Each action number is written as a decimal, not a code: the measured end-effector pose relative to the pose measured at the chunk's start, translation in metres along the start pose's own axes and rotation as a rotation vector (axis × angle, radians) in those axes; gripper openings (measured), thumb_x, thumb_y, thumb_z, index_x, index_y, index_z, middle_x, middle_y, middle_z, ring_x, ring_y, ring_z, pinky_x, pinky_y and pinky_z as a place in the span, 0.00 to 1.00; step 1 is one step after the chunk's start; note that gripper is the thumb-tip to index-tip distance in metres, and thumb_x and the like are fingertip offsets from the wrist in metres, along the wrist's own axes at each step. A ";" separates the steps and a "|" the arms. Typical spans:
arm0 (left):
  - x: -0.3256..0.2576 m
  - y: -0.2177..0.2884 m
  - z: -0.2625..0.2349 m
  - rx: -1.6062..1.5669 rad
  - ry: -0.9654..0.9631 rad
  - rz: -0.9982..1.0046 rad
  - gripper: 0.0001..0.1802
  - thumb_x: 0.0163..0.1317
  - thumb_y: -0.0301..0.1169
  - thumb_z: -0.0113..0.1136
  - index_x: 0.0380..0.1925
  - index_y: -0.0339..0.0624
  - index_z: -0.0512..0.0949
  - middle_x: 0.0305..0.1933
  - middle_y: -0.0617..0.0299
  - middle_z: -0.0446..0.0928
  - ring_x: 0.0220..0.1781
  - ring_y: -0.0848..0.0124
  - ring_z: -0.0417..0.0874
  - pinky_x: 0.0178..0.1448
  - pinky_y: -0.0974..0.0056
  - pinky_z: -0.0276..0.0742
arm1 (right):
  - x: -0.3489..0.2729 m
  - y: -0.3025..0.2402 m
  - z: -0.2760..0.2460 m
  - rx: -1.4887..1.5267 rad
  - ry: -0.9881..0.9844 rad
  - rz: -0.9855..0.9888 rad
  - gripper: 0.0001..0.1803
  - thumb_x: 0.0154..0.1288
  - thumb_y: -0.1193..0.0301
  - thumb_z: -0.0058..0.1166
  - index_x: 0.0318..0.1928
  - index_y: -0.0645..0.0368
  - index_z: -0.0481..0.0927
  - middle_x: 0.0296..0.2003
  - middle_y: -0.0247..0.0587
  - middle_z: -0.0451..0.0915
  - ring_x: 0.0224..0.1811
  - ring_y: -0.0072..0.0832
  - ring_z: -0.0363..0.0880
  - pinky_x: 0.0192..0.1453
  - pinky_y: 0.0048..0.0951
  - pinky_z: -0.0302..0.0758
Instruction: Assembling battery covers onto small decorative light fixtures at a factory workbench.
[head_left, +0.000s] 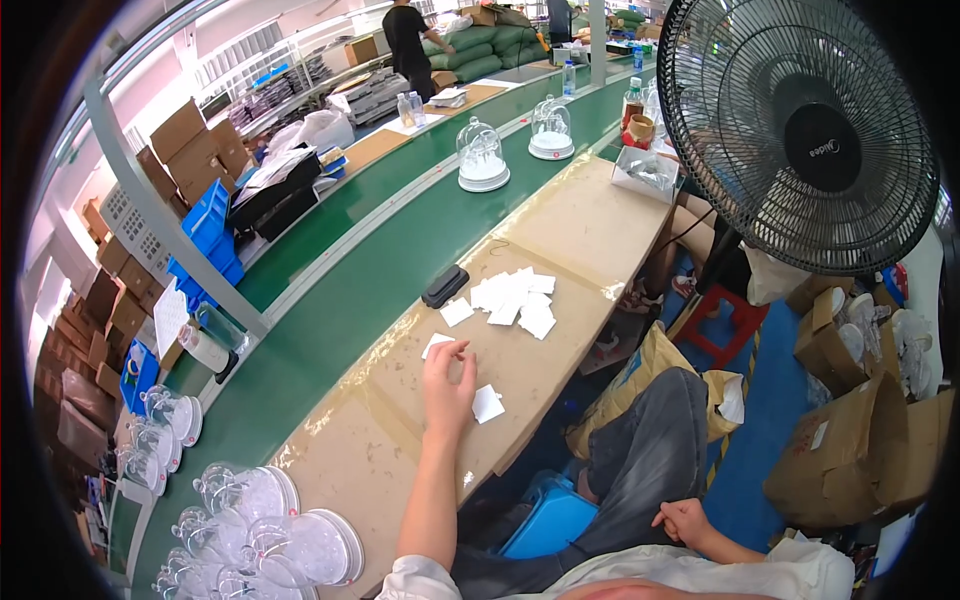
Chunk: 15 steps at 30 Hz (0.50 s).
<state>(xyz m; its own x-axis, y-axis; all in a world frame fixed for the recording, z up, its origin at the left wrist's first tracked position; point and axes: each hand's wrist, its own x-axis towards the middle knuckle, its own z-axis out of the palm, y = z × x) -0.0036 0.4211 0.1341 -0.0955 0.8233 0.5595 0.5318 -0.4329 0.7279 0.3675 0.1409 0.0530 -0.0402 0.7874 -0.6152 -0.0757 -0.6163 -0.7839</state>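
My left hand [448,385] reaches over the brown-covered bench, palm down. Its fingers are bent, with a gap between thumb and forefinger. A small white square card [436,346] lies at its fingertips, partly hidden by them; whether they touch it I cannot tell. Another white card [488,404] rests just right of the wrist. Farther off spreads a loose pile of white cards [512,298], with a single card [456,312] at its left and a black oblong case [445,286] beyond that. My right hand [685,521] is curled closed above my lap, with nothing visible in it.
Clear domes on white bases [305,545] crowd the bench's near left. Two more domes [483,155] stand on the green conveyor [350,290]. A black fan [800,135] looms at right, above cardboard boxes [840,450]. A person in black [407,45] stands far back.
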 end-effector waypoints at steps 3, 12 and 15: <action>0.001 0.001 -0.002 -0.011 0.044 -0.028 0.13 0.55 0.21 0.62 0.42 0.37 0.78 0.39 0.59 0.74 0.39 0.67 0.76 0.46 0.65 0.73 | 0.001 0.002 -0.001 -0.001 0.001 -0.002 0.21 0.74 0.67 0.45 0.29 0.73 0.80 0.11 0.29 0.64 0.10 0.16 0.58 0.16 0.22 0.56; 0.000 0.004 -0.004 -0.021 0.062 -0.055 0.15 0.54 0.20 0.62 0.43 0.39 0.77 0.43 0.58 0.71 0.44 0.67 0.76 0.53 0.64 0.71 | -0.001 0.002 0.000 0.003 0.015 0.009 0.21 0.74 0.67 0.46 0.29 0.73 0.80 0.10 0.29 0.64 0.10 0.16 0.58 0.15 0.22 0.55; 0.000 -0.004 -0.003 -0.015 0.065 -0.023 0.16 0.52 0.19 0.60 0.43 0.38 0.77 0.46 0.57 0.71 0.47 0.66 0.75 0.55 0.63 0.71 | 0.000 0.001 0.002 0.003 0.009 0.002 0.21 0.74 0.67 0.46 0.28 0.73 0.80 0.10 0.29 0.64 0.10 0.16 0.58 0.15 0.22 0.56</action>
<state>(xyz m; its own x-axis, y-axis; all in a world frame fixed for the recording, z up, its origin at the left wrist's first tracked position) -0.0087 0.4217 0.1321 -0.1619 0.8077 0.5669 0.5163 -0.4202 0.7462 0.3659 0.1404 0.0525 -0.0311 0.7861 -0.6174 -0.0787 -0.6177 -0.7825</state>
